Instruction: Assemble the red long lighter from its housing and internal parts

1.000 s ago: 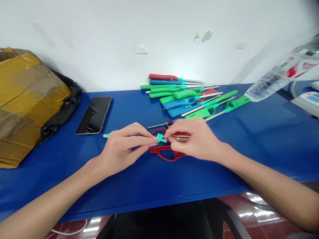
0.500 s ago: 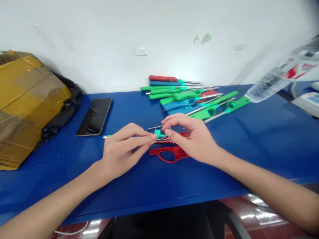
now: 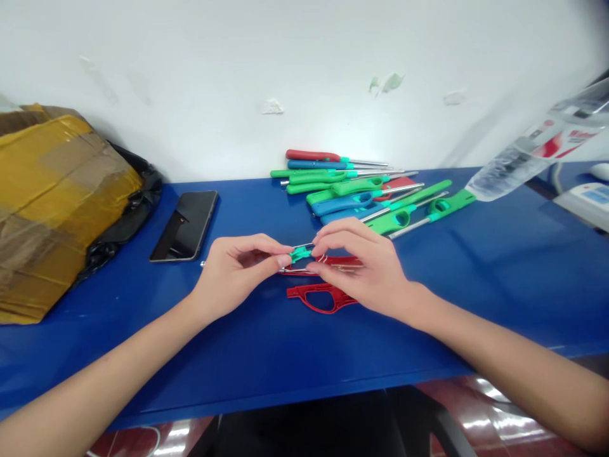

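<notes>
My left hand (image 3: 240, 273) pinches a small teal plastic piece (image 3: 301, 254) between thumb and fingertips. Just right of it, my right hand (image 3: 364, 266) has thumb and fingers curled around thin white wires (image 3: 322, 258); whether it grips them cannot be made out. Under the hands lies a red handle shell (image 3: 342, 261) with a metal rod, partly hidden by my fingers. A second red shell (image 3: 326, 298), with a looped opening, rests on the blue table (image 3: 285, 355) nearer to me, its right end beneath my right hand.
Several green, blue and red long-necked lighters (image 3: 352, 190) are piled by the wall. A black phone (image 3: 184, 225) and a taped box (image 3: 61, 216) on black plastic are at left. A plastic bottle (image 3: 518, 155) and a white device (image 3: 590, 197) stand at right.
The teal piece has turned in my left fingertips, and my left thumb now lies along its near side. My right thumb has moved down and left, towards the red shell.
</notes>
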A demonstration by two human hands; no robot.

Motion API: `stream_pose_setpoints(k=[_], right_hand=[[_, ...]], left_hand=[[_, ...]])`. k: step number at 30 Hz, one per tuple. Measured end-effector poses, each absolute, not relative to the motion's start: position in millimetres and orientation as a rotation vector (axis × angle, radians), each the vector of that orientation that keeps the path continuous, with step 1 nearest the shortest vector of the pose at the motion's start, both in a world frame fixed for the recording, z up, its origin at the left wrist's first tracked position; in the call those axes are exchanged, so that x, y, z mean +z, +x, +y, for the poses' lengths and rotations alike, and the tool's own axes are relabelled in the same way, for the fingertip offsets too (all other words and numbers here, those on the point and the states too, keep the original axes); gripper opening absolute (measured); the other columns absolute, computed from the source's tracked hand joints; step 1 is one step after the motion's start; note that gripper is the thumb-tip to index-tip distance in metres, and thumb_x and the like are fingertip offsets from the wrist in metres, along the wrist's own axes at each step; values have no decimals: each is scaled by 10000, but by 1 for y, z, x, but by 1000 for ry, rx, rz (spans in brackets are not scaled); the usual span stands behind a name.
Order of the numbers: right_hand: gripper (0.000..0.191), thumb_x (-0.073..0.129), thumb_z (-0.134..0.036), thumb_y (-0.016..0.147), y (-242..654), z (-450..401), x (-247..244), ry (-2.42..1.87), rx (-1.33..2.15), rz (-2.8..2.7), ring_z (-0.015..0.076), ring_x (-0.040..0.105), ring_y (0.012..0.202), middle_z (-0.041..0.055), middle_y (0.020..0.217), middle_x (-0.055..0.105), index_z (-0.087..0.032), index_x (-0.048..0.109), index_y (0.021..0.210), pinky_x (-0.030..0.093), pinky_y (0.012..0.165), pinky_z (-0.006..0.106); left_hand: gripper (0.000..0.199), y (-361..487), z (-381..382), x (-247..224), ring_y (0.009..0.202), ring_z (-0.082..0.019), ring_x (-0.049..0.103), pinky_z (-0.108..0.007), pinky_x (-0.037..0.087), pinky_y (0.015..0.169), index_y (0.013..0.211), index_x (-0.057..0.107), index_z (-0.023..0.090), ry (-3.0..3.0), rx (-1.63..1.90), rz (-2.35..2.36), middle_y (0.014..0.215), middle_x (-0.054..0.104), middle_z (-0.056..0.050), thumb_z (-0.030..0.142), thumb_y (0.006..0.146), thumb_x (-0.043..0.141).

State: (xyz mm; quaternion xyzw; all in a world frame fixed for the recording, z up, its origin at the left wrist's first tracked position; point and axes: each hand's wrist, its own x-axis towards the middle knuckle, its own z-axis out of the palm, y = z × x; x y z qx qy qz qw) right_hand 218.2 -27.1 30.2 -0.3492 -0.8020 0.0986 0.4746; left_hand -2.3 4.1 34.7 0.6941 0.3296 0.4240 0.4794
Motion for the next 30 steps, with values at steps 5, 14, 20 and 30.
stream_pose_setpoints(k=[5, 14, 20, 30], right_hand=[[73, 714, -255, 853, 216, -27, 31, -891, 230, -1926, 188, 657, 878, 43, 908, 697, -225, 656, 887, 556, 799, 338], [28, 652, -211, 896, 216, -26, 26, -851, 209, -1958, 176, 654, 852, 48, 929, 706, -222, 676, 887, 556, 783, 333], [41, 597, -202, 928, 217, -24, 23, -829, 205, -2026, 189, 636, 894, 51, 961, 699, -224, 629, 913, 529, 818, 355], [68, 550, -204, 946, 226, -24, 38, -856, 509, -2322, 165, 572, 883, 59, 973, 599, -208, 521, 885, 494, 778, 296]], left_hand=[[106, 0, 2, 27, 727, -153, 715, -256, 612, 684, 838, 775, 179, 1502, 989, 807, 851, 773, -55, 239, 755, 801], [84, 2, -2, 26, 743, -158, 736, -274, 627, 740, 810, 772, 177, 1372, 955, 776, 857, 783, -62, 213, 746, 812], [98, 2, -1, 27, 753, -169, 732, -289, 623, 737, 806, 773, 174, 1402, 938, 811, 849, 779, -64, 235, 743, 815], [80, -2, 3, 35, 661, -140, 687, -226, 561, 598, 800, 785, 179, 1593, 796, 815, 778, 758, -46, 254, 769, 789]])
